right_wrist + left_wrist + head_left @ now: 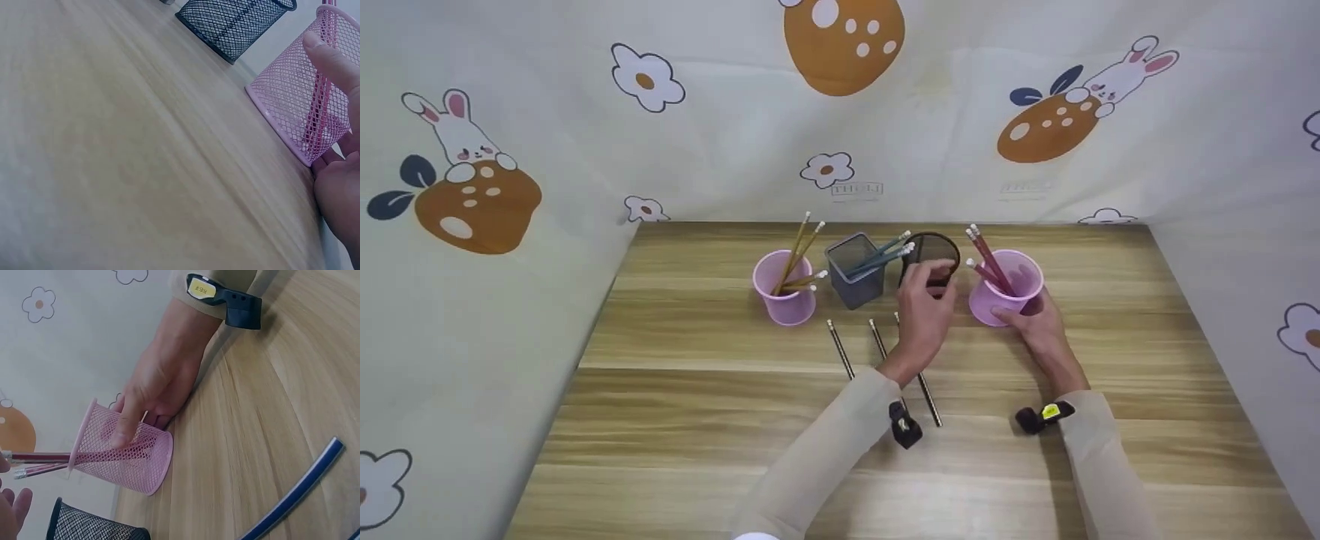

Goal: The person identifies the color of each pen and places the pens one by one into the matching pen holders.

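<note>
My right hand (1041,324) grips a pink mesh pencil cup (984,306) standing on the table, thumb on its near side and fingers behind. Several red pencils (991,264) lean in that cup, eraser ends up. The right wrist view shows the thumb lying along the mesh of the cup (292,84). My left hand (926,319) is raised in front of a round black mesh cup (936,246), fingers loosely bent with nothing between them. In the left wrist view, the left fingertips (21,506) appear at the edge, near the ends of the red pencils (39,458).
Three dark striped pencils (840,346) lie on the table (682,420), partly under the left forearm. Farther left stand a square grey mesh holder (861,289) with blue-green pencils and another pink cup (789,309) with yellow pencils. A patterned cloth wall (735,150) rises behind.
</note>
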{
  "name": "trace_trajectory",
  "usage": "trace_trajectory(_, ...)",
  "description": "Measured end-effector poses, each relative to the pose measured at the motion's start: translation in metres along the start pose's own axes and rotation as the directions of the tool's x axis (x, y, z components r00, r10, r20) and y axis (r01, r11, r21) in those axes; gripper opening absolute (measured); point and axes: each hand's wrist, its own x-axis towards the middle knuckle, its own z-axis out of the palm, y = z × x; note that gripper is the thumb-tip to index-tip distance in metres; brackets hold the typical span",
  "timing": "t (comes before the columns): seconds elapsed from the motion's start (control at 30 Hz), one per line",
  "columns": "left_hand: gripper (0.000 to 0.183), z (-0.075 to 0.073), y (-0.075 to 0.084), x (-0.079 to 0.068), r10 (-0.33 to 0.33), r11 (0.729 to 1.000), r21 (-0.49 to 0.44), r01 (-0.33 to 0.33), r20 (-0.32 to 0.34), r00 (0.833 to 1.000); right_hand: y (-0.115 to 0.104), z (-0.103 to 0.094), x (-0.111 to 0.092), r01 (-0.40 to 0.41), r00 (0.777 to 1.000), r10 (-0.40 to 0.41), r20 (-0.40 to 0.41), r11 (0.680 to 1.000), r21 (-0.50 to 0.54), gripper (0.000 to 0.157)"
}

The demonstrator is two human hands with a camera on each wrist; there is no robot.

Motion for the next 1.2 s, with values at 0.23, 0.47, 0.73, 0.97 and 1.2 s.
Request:
trace_trajectory(0.23,0.019,-0.011,-0.005,-0.001,-0.010,0.997,0.073,0.012,-0.027,1.000,-0.003,-0.003,-0.002,0.009,0.999,-0.010,0.030,1.000,0.021,0.091)
trace_trajectory(0.47,0.014,-0.045,-0.019,-0.010,-0.106,0.983,0.154,0.101,0.023,0.994,-0.023,-0.005,-0.018,0.010,0.996,0.011,0.086,0.970,-0.243,0.074)
trace_trajectory(0.73,0.012,-0.081,-0.033,-0.015,-0.217,0.928,0.312,0.202,0.014,0.976,-0.058,0.006,-0.049,-0.093,0.990,0.138,0.024,0.781,-0.618,0.028)
trace_trajectory(0.97,0.022,-0.113,-0.058,-0.013,-0.234,0.882,0.416,0.221,-0.019,0.972,-0.055,0.036,-0.055,0.010,0.985,0.072,0.155,0.882,-0.471,0.045)
trace_trajectory(1.2,0.033,-0.135,-0.073,-0.017,-0.316,0.857,0.418,0.300,-0.033,0.948,-0.050,0.058,-0.049,0.043,0.952,0.107,0.287,0.881,-0.471,0.095)
